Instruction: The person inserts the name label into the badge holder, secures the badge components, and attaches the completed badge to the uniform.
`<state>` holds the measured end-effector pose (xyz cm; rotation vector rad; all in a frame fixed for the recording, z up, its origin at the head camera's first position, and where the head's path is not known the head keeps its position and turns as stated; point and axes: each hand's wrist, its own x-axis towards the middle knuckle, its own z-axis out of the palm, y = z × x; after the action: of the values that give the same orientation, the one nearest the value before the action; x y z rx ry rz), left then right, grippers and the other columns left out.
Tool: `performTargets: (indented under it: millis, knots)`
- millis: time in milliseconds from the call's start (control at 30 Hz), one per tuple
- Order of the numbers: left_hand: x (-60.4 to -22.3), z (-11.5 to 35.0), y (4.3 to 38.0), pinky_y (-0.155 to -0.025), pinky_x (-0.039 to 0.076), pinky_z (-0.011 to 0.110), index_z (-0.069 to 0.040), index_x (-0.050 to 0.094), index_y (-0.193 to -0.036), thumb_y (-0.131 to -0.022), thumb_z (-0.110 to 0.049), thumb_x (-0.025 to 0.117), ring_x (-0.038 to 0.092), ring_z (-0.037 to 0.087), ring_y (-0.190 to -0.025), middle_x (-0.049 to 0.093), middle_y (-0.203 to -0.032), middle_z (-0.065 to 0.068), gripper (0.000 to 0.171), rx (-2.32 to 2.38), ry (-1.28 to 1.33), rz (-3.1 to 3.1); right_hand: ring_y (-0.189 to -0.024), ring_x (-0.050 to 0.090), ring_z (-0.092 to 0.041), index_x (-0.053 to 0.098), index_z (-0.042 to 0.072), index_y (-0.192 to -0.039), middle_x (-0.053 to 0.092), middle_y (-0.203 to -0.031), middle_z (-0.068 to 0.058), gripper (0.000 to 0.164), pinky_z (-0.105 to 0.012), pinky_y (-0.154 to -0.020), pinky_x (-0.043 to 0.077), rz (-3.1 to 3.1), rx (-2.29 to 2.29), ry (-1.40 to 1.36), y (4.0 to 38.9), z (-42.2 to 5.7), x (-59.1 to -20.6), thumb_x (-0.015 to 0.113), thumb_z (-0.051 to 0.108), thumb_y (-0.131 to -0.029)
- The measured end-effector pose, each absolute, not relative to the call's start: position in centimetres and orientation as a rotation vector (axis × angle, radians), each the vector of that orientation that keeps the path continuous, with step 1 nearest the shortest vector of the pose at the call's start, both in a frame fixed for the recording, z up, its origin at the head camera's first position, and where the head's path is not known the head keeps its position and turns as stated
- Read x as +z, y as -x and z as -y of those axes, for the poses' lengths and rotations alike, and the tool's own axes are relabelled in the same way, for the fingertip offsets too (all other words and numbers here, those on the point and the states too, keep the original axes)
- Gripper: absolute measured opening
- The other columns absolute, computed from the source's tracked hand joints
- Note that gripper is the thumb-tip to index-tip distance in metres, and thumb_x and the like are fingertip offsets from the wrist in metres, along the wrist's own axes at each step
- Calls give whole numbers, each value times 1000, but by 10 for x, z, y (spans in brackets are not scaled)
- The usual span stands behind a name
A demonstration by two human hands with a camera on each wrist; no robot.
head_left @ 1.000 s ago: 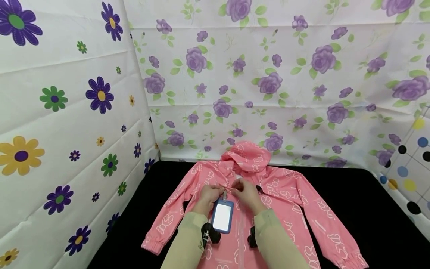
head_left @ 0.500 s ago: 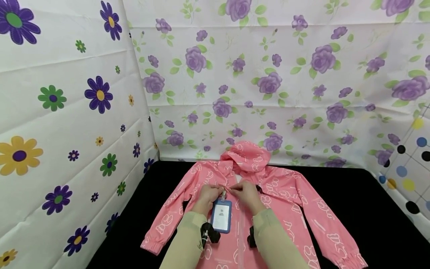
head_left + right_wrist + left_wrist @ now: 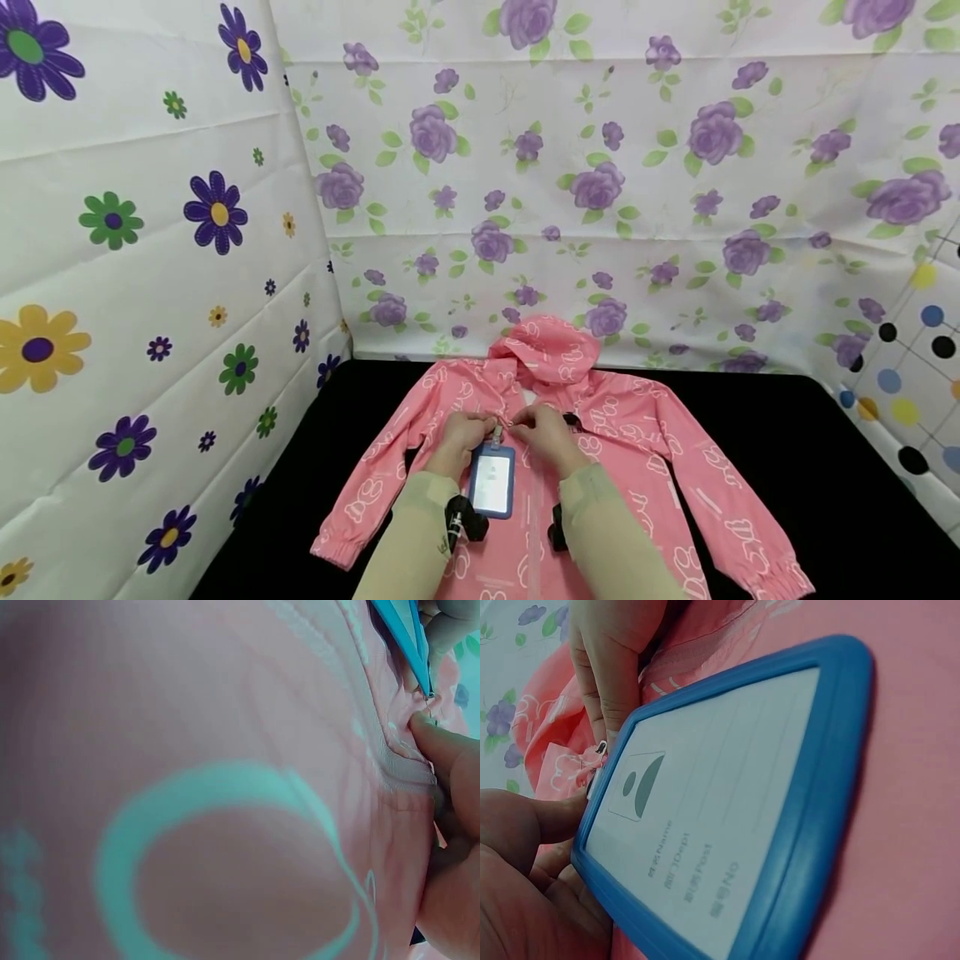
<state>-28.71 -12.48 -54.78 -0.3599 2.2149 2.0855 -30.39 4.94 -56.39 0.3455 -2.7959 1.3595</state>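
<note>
A pink hooded jacket (image 3: 630,467) with white line drawings lies spread out, hood at the far end. Over its chest hangs a blue-framed badge holder (image 3: 492,482) with a metal clip (image 3: 497,434) at its top. My left hand (image 3: 462,437) pinches the clip at the jacket's front opening. Opposite it, my right hand (image 3: 549,431) pinches the jacket cloth, thumb tip close to the clip in the right wrist view. A white card with a portrait outline fills the badge holder (image 3: 780,847) in the left wrist view. The fingertips partly hide the clip.
Black cloth covers the table (image 3: 750,433) under the jacket. A purple-rose curtain (image 3: 540,208) hangs behind the far edge, and a daisy-print curtain (image 3: 165,275) stands along the left. On the right is a dotted curtain (image 3: 911,367). A small black item (image 3: 572,421) lies on the jacket's chest.
The right hand has come slightly closer to the left, and the pink fold stretched between them has slackened. The badge holder has swung a little, changing the glare on its card.
</note>
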Motion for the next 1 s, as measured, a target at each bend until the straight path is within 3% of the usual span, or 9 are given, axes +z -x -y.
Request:
performTargets:
  millis: [333, 533, 700, 1000]
  knots:
    - [-546, 125, 284, -60, 56, 21, 11, 75, -114, -104, -3, 66, 70, 13, -68, 77, -84, 15, 19, 2102, 341, -2214, -90, 62, -18, 80, 10, -100, 71, -97, -1, 10, -42, -87, 55, 2802, 1328, -350, 303, -45, -563, 73, 17, -103]
    - [-547, 127, 284, -60, 56, 25, 6, 78, -107, -98, -8, 74, 66, 14, -67, 73, -81, 9, 16, 1943, 303, -2431, -87, 60, -17, 81, 9, -101, 70, -97, -2, 14, -36, -80, 53, 2804, 1360, -299, 300, -43, -561, 73, 20, -104]
    - [-540, 134, 286, -62, 56, 29, -2, 80, -98, -92, -7, 79, 64, 15, -70, 73, -84, 6, 8, 1640, 82, -2842, -84, 61, -17, 81, 7, -99, 71, -95, -2, 14, -34, -76, 52, 2777, 1406, -274, 298, -42, -560, 74, 18, -102]
    - [-534, 143, 291, -82, 59, 41, -14, 79, -108, -88, -6, 83, 67, 20, -95, 74, -110, 3, 22, 1028, -388, -3268, -91, 63, -20, 81, 3, -100, 72, -100, -6, 15, -37, -82, 54, 2765, 1466, -230, 297, -43, -556, 73, 15, -100]
